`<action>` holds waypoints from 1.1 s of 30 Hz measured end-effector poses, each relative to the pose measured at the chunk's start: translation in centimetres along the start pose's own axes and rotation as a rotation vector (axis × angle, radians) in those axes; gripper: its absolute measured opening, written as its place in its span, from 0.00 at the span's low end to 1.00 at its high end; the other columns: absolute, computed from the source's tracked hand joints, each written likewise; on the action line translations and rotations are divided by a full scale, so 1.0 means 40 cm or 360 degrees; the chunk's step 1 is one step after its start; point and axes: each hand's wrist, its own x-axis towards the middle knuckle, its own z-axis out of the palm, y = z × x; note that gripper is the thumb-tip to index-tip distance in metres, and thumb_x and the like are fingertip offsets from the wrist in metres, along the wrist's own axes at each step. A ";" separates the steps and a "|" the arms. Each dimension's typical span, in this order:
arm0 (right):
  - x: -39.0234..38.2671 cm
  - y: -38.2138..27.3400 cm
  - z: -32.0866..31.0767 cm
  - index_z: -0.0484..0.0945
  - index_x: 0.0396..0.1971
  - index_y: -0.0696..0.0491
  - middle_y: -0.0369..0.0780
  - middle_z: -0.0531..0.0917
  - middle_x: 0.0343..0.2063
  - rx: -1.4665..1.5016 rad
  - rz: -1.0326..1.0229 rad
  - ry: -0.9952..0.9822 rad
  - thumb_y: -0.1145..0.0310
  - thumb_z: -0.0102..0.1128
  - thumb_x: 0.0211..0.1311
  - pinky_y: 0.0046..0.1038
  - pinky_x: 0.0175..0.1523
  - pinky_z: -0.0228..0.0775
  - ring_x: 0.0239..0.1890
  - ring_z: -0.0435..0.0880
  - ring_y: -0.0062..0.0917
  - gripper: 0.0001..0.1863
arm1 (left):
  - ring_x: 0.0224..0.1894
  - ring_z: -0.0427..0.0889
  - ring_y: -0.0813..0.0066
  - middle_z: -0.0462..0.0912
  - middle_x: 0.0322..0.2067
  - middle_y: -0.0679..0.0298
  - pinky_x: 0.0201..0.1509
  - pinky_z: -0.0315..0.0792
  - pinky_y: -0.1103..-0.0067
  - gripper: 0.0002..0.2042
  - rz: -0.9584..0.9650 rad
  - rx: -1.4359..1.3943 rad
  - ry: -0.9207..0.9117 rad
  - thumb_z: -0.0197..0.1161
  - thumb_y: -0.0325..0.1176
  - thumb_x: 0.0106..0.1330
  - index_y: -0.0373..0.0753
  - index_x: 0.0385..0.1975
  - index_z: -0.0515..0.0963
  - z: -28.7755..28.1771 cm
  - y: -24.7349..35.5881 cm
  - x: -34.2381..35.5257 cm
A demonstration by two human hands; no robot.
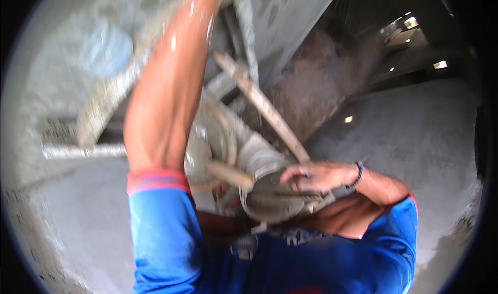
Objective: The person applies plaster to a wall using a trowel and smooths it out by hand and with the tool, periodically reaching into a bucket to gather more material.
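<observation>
My left arm stretches up past the top edge, so its hand is out of sight. My right hand (311, 177), with a dark bead bracelet, is over the rim of a bucket (275, 203); its fingers are partly bent and blurred, and I cannot make out whether they grip anything. A tool with a wooden handle (231, 173) lies left of the hand, beside a round pan of wet grey mortar (199, 151). A pale, mortar-smeared wooden batten (259, 102) slants down toward my right hand.
A rough grey wall (52, 76) fills the upper left, with a blurred light-blue round patch (106, 47). Spattered timbers (104, 112) form a frame behind my left arm. A grey floor (410, 138) stretches to the right, toward a dark area with small bright openings (440, 64).
</observation>
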 end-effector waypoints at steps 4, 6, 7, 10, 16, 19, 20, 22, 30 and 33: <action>-0.088 -0.053 -0.144 0.60 0.73 0.51 0.31 0.78 0.44 0.0185 -0.0567 0.0318 0.64 0.58 0.67 0.24 0.52 0.69 0.43 0.76 0.17 0.35 | 0.26 0.82 0.58 0.82 0.23 0.55 0.34 0.75 0.67 0.05 -0.0212 0.0003 -0.0011 0.62 0.31 0.64 0.35 0.31 0.78 -0.082 -0.053 -0.122; -0.134 -0.061 -0.213 0.51 0.75 0.49 0.30 0.75 0.41 0.0618 -0.0850 0.0508 0.69 0.60 0.64 0.16 0.41 0.68 0.40 0.76 0.12 0.42 | 0.25 0.82 0.64 0.82 0.23 0.56 0.34 0.75 0.71 0.04 -0.0316 -0.0043 -0.0039 0.61 0.29 0.64 0.34 0.31 0.78 -0.065 -0.004 -0.104; -0.155 -0.071 -0.248 0.47 0.77 0.48 0.30 0.73 0.40 0.0810 -0.1007 0.0583 0.72 0.61 0.63 0.13 0.36 0.68 0.39 0.76 0.10 0.46 | 0.25 0.81 0.67 0.81 0.22 0.57 0.34 0.75 0.72 0.04 -0.0343 -0.0039 -0.0050 0.61 0.28 0.64 0.34 0.31 0.78 -0.061 0.011 -0.093; -0.079 -0.151 -0.411 0.51 0.75 0.48 0.33 0.74 0.41 0.0760 -0.1139 0.1236 0.75 0.58 0.62 0.16 0.34 0.72 0.40 0.78 0.13 0.42 | 0.28 0.75 0.81 0.81 0.24 0.63 0.36 0.72 0.79 0.05 -0.0296 -0.0043 -0.0075 0.60 0.27 0.66 0.33 0.34 0.78 -0.059 -0.011 -0.082; 0.085 -0.408 -0.855 0.69 0.63 0.58 0.47 0.80 0.51 0.0363 -0.1712 0.2636 0.68 0.61 0.61 0.33 0.56 0.75 0.53 0.81 0.32 0.30 | 0.26 0.74 0.84 0.79 0.23 0.66 0.34 0.71 0.82 0.03 -0.0145 0.0060 -0.0054 0.60 0.26 0.66 0.33 0.33 0.78 -0.045 -0.048 -0.093; 0.024 -0.591 -0.996 0.71 0.61 0.59 0.52 0.80 0.55 -0.0079 -0.1904 0.3093 0.61 0.63 0.58 0.36 0.61 0.71 0.55 0.81 0.41 0.32 | 0.26 0.72 0.85 0.78 0.23 0.67 0.33 0.70 0.82 0.03 -0.0105 0.0119 -0.0006 0.60 0.26 0.67 0.33 0.33 0.78 -0.042 -0.047 -0.103; 0.003 -0.657 -1.011 0.72 0.61 0.57 0.52 0.82 0.52 -0.0131 -0.1939 0.3219 0.62 0.63 0.58 0.35 0.57 0.73 0.52 0.82 0.39 0.31 | 0.25 0.70 0.86 0.76 0.22 0.70 0.32 0.68 0.83 0.03 -0.0138 0.0144 -0.0022 0.59 0.26 0.68 0.33 0.34 0.77 -0.055 -0.043 -0.102; 0.005 -0.704 -1.022 0.73 0.62 0.56 0.52 0.83 0.49 -0.0184 -0.1942 0.3350 0.63 0.63 0.58 0.34 0.54 0.74 0.50 0.83 0.38 0.30 | 0.25 0.69 0.87 0.75 0.22 0.71 0.31 0.67 0.84 0.04 -0.0165 0.0110 -0.0019 0.59 0.26 0.69 0.33 0.34 0.77 -0.052 -0.042 -0.111; 0.365 -0.423 -0.922 0.69 0.67 0.48 0.53 0.81 0.53 -0.0296 -0.1407 0.2853 0.72 0.58 0.56 0.41 0.64 0.70 0.58 0.78 0.48 0.34 | 0.25 0.68 0.89 0.74 0.23 0.73 0.30 0.65 0.86 0.04 -0.0235 -0.0076 0.0068 0.58 0.26 0.71 0.34 0.33 0.76 -0.035 -0.056 -0.126; 0.313 -0.404 -0.944 0.71 0.65 0.48 0.53 0.79 0.56 -0.0177 -0.1645 0.2933 0.73 0.57 0.56 0.38 0.65 0.69 0.60 0.77 0.46 0.32 | 0.25 0.68 0.88 0.74 0.23 0.72 0.30 0.65 0.85 0.04 -0.0207 0.0012 0.0006 0.58 0.26 0.71 0.34 0.33 0.76 -0.040 -0.050 -0.115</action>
